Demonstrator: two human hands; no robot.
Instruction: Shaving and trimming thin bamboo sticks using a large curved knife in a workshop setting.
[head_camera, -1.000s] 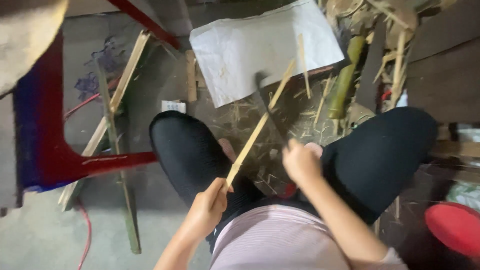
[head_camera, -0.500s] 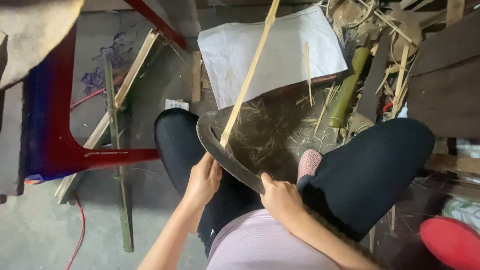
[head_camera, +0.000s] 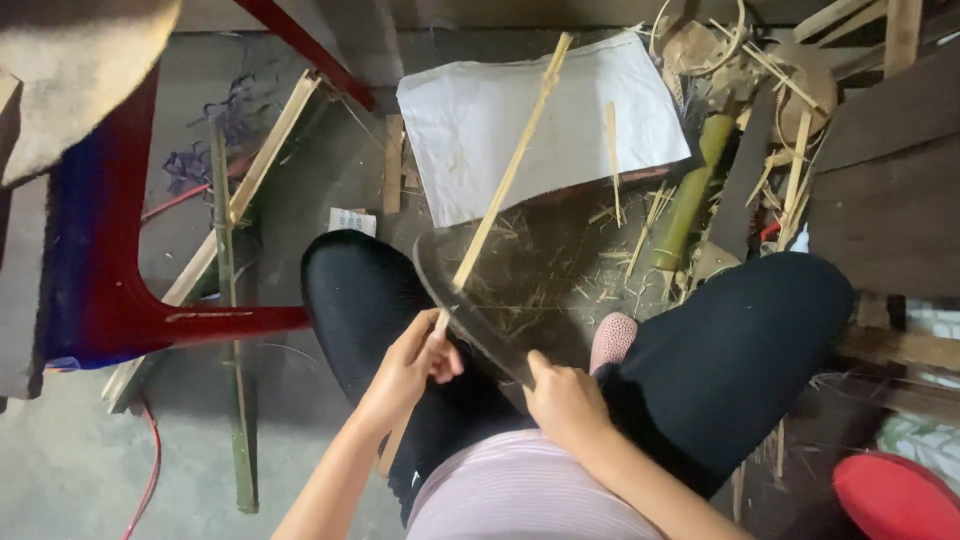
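Littered floor (head_camera: 300, 200), curved blade (head_camera: 470, 310) unmoved; bamboo strip (head_camera: 510, 170) drawn lower, both hands gripping

Your left hand (head_camera: 405, 365) is sitting at lower centre, left of your right hand (head_camera: 563, 400), with the bamboo strip (head_camera: 510, 175) running toward the sack (head_camera: 470, 130) at upper centre.

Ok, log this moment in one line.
left hand: holds bamboo strip | right hand: grips curved blade | blade meets strip

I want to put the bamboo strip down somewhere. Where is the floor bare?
Bare concrete lies at lower left, between the red chair leg and the red cable. The white sheet is mostly open. Right of it, around the green bamboo piece, offcuts crowd the floor.
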